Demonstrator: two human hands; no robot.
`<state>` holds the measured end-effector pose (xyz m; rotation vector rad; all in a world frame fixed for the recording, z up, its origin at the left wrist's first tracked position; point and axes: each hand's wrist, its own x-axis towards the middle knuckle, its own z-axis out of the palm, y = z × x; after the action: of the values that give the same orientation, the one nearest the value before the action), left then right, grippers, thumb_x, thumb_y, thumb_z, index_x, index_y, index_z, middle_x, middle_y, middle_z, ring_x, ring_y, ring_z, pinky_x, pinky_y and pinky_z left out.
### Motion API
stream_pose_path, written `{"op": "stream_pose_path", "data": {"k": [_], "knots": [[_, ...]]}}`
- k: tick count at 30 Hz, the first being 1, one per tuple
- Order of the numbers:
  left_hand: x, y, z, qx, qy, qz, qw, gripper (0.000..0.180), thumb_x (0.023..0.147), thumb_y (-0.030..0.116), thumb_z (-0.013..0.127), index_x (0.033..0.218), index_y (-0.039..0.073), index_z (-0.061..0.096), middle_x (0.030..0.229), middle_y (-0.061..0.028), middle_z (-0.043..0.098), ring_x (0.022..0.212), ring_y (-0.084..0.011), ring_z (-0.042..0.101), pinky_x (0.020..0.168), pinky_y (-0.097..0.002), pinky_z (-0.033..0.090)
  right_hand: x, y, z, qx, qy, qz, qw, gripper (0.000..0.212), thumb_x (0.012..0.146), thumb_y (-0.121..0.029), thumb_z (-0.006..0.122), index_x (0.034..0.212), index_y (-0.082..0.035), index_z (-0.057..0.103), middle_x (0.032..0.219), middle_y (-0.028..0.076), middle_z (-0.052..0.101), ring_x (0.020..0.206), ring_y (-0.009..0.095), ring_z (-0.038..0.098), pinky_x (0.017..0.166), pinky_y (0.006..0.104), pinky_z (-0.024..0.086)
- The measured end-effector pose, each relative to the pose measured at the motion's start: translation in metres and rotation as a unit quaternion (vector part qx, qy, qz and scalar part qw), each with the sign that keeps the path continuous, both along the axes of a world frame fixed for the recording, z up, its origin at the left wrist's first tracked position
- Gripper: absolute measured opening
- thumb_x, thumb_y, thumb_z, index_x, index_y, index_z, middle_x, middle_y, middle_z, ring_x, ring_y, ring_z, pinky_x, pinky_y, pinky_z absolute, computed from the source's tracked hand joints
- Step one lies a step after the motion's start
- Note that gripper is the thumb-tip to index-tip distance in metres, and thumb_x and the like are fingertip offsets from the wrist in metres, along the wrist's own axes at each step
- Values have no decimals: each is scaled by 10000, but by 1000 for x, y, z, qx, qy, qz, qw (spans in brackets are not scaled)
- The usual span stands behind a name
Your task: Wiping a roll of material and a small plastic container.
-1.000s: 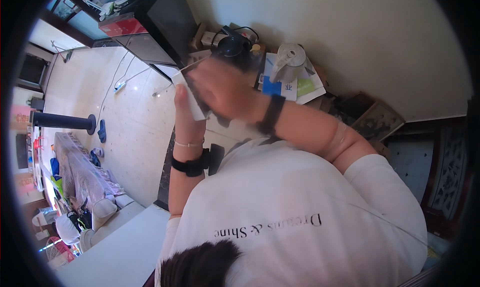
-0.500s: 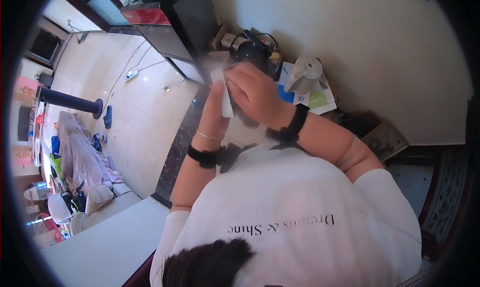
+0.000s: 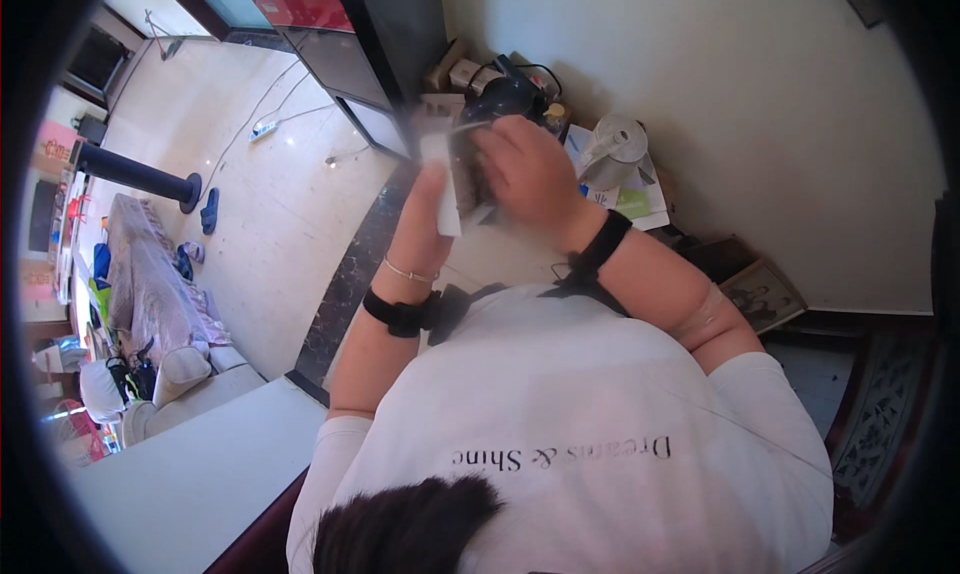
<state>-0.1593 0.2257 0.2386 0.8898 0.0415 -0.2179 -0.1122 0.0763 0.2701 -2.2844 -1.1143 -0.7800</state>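
My left hand (image 3: 424, 209) is closed round a narrow white piece (image 3: 449, 196), flat-sided like a slim box or folded card, which stands upright in its grip. Close on its right is my right hand (image 3: 535, 169), fingers bent together and smeared a little by motion. A thin pale strip or cord (image 3: 472, 126) runs from the top of the white piece to those fingertips, which appear to pinch it. What lies inside the right palm is hidden.
Beyond my hands, a dark cabinet (image 3: 385, 34) stands by the wall. Right of it are a black appliance (image 3: 505, 96), a whitish roll (image 3: 615, 139) on papers, and a framed picture (image 3: 765, 296). A pale tabletop (image 3: 200, 474) is at lower left; slippers (image 3: 209, 212) lie on the floor.
My right hand has drawn a little up and right, away from the white piece. The thin pale strip now shows between them. The whole view has shifted slightly.
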Motion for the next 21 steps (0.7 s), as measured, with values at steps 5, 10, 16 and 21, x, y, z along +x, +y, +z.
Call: {"op": "stream_pose_path", "data": {"k": [5,10,16,21], "knots": [[-5,-3,9,4,-20,29,999,557,860,499,351,1166,40,428,1073,-81,533,982,-175,527,863,-318,417,-5,-4,7,2,54,-11,999,361,695,-202,629,1023,-89,529,900,115,479,829,294,481,708,374,406],[-8,-4,19,7,-25,35,999,586,851,505,350,1192,32,410,1092,-91,530,1002,-190,526,860,-324,424,-23,-1,16,-3,115,-25,993,314,683,-194,626,977,-120,548,826,76,484,757,249,508,628,357,428],[-16,-7,18,34,-13,47,998,578,855,491,355,1194,26,411,1098,-92,527,994,-185,531,869,-324,421,-4,-18,27,-99,9,32,995,276,645,-170,620,913,-137,564,758,36,491,702,211,529,588,336,433],[-4,-2,24,46,-26,20,998,570,860,479,354,1202,26,406,1101,-96,526,1002,-194,528,874,-336,421,-31,-10,9,-33,122,11,992,253,639,-207,619,878,-134,577,730,32,496,674,197,533,560,314,429]]}}
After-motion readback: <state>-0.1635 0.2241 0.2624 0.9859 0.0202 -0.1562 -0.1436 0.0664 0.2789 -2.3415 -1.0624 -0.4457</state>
